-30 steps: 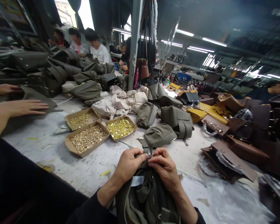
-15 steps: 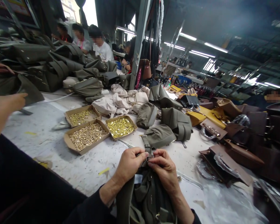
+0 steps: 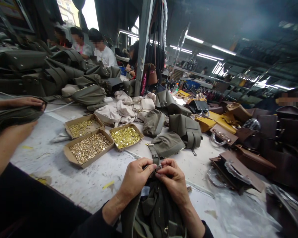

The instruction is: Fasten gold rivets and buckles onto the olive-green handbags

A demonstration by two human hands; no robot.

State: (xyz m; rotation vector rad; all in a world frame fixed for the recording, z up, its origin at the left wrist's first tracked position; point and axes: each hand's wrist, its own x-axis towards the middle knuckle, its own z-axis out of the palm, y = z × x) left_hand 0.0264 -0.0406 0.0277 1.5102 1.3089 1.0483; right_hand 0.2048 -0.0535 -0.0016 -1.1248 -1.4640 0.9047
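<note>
A dark olive bag [image 3: 154, 211] with zips and a small white label hangs at the table's near edge, below my hands. My left hand [image 3: 137, 173] pinches the top of this bag near a strap end. Facing it, my right hand [image 3: 172, 178] has its thumb and fingertips closed on the same spot. Whatever small piece lies between the fingertips is hidden. Just beyond my hands lies an olive pouch [image 3: 166, 144], and an olive strap [image 3: 155, 157] runs from it down to my fingers.
Cardboard trays of gold rivets [image 3: 89, 147] and yellow-gold studs [image 3: 126, 136] stand left of centre. A co-worker's hands [image 3: 22, 115] handle an olive bag at far left. Pale bags [image 3: 124, 110] lie mid-table; brown bags [image 3: 240, 168] and plastic wrap [image 3: 243, 211] are at right.
My hands stay pinched at the bag's top with hardly any motion. The co-worker's hands at left have shifted with their bag, now lower and folded. The view has turned slightly right.
</note>
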